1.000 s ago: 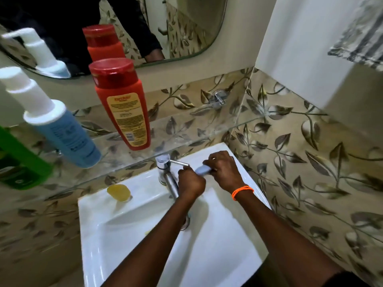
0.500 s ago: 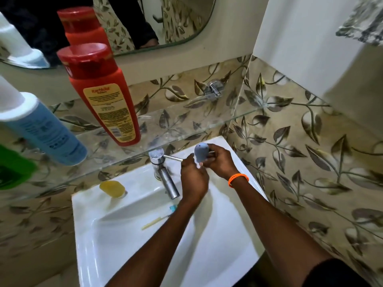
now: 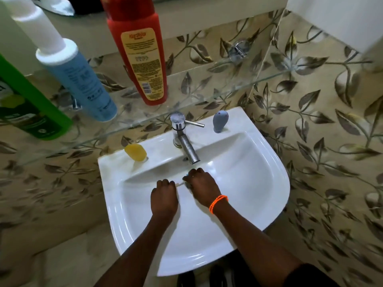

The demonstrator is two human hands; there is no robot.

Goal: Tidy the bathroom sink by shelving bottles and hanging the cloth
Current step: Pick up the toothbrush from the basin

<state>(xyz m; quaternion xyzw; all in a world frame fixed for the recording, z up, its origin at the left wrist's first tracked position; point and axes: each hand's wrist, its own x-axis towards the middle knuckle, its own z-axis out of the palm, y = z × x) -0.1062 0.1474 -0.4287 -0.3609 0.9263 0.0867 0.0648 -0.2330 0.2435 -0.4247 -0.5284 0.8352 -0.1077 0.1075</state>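
Bottles: we see the red bottle (image 3: 139, 52), blue bottle (image 3: 79, 79) and green bottle (image 3: 31, 104) upright on the glass shelf (image 3: 207, 96).
Hands: our left hand (image 3: 163, 196) and right hand (image 3: 202, 186), fingers curled, hold a thin stick inside the glossy white sink (image 3: 259, 172).

A single wide-angle view, worn on the person's head, looks steeply down and forward onto the sink (image 3: 259, 204) from close above, so that the basin fills the middle of the frame and the forearms run in from the bottom edge towards it. Beyond the sink, towards the top of the frame, the glass shelf (image 3: 228, 88) sits very near the lens, and the bottles on it loom large and lean outward with the lens bend. To the right of the sink the tiled side wall (image 3: 331, 131) runs past, and there is no second view to share any of this.
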